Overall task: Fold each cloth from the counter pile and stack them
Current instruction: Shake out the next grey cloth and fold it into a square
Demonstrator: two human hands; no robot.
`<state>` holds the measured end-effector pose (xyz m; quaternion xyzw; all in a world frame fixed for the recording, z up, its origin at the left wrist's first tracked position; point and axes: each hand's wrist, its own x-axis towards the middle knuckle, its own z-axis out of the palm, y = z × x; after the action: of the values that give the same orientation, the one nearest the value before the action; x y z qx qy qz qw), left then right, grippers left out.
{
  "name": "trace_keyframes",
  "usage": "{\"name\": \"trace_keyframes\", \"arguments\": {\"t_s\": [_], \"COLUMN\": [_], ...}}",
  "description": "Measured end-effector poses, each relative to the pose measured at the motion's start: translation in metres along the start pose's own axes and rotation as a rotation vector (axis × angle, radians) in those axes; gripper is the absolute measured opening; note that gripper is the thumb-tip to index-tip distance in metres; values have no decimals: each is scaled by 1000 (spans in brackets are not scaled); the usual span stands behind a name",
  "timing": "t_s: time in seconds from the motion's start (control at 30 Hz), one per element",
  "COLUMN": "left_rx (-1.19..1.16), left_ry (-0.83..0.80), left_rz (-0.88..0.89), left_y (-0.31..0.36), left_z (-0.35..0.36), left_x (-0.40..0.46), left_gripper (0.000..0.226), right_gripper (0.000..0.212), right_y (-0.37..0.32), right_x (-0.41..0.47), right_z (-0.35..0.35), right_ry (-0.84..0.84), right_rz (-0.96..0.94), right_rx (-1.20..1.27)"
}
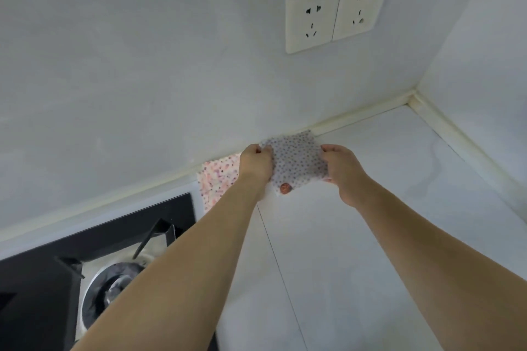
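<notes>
At the counter's (356, 236) back edge, your left hand (255, 162) and right hand (342, 168) pinched the grey dotted cloth's (296, 161) opposite sides, fingers curled; a pink dotted cloth (218, 179) lay just beside.

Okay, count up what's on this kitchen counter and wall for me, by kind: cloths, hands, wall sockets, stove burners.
Cloths: 2, a grey dotted cloth held by both hands and a pink dotted cloth lying to its left
Hands: 2, left hand and right hand
Wall sockets: 2
Stove burners: 1
Total: 7
</notes>
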<state>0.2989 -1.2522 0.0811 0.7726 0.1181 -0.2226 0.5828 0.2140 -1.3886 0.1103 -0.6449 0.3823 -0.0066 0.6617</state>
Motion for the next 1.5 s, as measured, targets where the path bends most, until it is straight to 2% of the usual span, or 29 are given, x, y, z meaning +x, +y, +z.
{"name": "trace_keyframes", "arguments": {"t_s": [0.13,0.2,0.27,0.4,0.5,0.7,0.9,1.17,1.37,1.5], "left_rx": [47,84,139,265,310,617,792,812,811,803], "left_ry": [8,4,-3,36,57,20,90,268,344,379], "left_rz": [2,0,-7,9,158,521,660,749,695,720], "left_y": [7,7,4,-3,-12,-44,-66,-101,-129,-155], "left_z": [13,18,20,16,9,-26,-83,-178,-283,-366], "left_x": [28,39,45,32,8,-37,-78,-130,-169,-195], "left_gripper": [31,29,18,20,12,34,38,39,45,43], "right_gripper": [22,30,42,51,51,43,45,46,47,48], "right_y": [5,7,12,25,30,41,43,53,64,79], "right_x": [31,42,51,53,37,-13,-72,-147,-221,-279], "right_z": [0,0,-1,-6,-4,21,49,106,192,267], "right_ry": [21,28,33,105,150,134,70,-33,-132,-158], "right_rz": [32,53,77,54,-14,-249,-434,-579,-623,-650], "right_rx": [-22,-55,-78,-168,-208,-401,-565,-677,-691,-692]}}
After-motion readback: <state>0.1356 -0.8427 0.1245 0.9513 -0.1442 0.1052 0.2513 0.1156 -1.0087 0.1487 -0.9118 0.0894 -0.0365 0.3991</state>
